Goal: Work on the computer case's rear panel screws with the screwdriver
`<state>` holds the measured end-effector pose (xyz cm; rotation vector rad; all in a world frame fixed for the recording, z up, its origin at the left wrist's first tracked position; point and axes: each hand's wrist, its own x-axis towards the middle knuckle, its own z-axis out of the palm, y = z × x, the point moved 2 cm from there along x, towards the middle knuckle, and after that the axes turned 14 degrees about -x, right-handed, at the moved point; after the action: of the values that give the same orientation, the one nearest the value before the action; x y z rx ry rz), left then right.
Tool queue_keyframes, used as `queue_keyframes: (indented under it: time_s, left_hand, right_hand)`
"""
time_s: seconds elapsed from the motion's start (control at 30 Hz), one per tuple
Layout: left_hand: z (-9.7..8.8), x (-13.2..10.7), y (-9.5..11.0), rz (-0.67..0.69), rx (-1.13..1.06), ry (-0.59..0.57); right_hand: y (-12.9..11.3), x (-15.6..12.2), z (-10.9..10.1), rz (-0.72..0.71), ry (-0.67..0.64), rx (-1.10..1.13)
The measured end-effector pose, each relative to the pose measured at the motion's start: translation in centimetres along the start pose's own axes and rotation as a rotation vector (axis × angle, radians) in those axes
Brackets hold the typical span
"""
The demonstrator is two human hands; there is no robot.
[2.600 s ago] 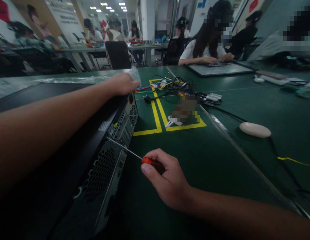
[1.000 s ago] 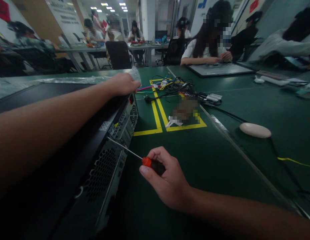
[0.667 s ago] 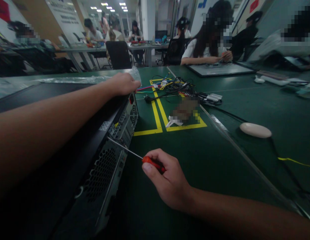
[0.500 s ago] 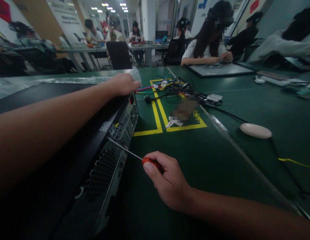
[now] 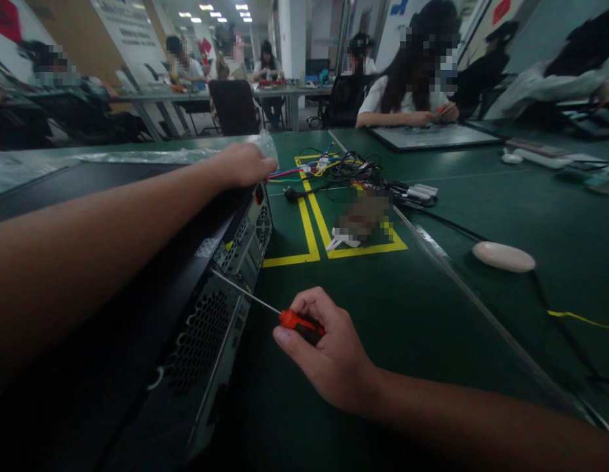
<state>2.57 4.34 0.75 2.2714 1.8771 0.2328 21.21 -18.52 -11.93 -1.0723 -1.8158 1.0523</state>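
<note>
On the near left of a dark green tabletop [image 5: 407, 314] lies a black metal computer case [image 5: 181, 275], its grey vented back panel [image 5: 206, 321] facing right. Beside it, the right hand [image 5: 333, 354] is closed around the handle of a red-and-black screwdriver [image 5: 290, 319], whose thin metal shaft slants to the panel's upper edge above a honeycomb grille. Farther along, the left hand [image 5: 245, 164] bends over the case's far top corner; whether it grips there I cannot tell. Beyond, tangled black and coloured cables [image 5: 351, 169] cross yellow tape lines [image 5: 310, 229], and a white-sleeved co-worker [image 5: 412, 85] sits behind a dark-framed flat panel [image 5: 432, 136].
</note>
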Motion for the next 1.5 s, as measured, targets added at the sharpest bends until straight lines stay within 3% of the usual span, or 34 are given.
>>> queue_keyframes:
  time_s: [1.5]
  left_hand:
    - [0.05,0.06,-0.15,0.011,0.019,0.028]
  right_hand:
    - [-0.26,-0.14,0.02,0.022,-0.054,0.058]
